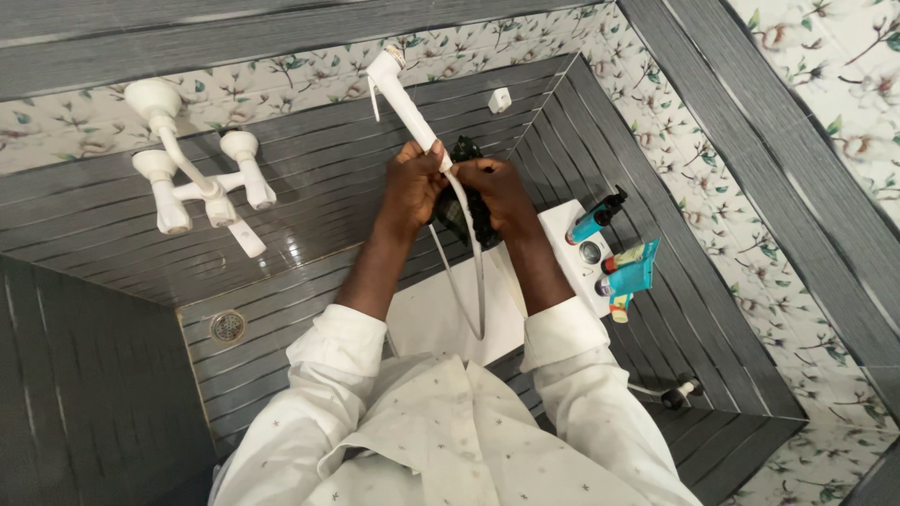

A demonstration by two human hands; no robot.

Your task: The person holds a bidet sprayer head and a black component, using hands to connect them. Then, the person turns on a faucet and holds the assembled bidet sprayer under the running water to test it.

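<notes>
A white hand sprayer [398, 89] with a grey hose [476, 281] is held up in front of a grey striped tiled wall. My left hand [412, 187] grips the sprayer's handle near its lower end. My right hand [502, 192] holds a dark cloth or scrubber [466, 150] pressed against the handle where the hose begins. The hose loops down between my forearms over a white toilet tank [441, 319]. Both arms wear white sleeves rolled up to the elbow.
A white wall tap set [202, 183] sticks out at the left. A round floor drain [227, 326] lies below it. Blue tubes and bottles [623, 267] rest on the tank's right end. A small valve [680, 392] sits low at the right. Floral tiles border the walls.
</notes>
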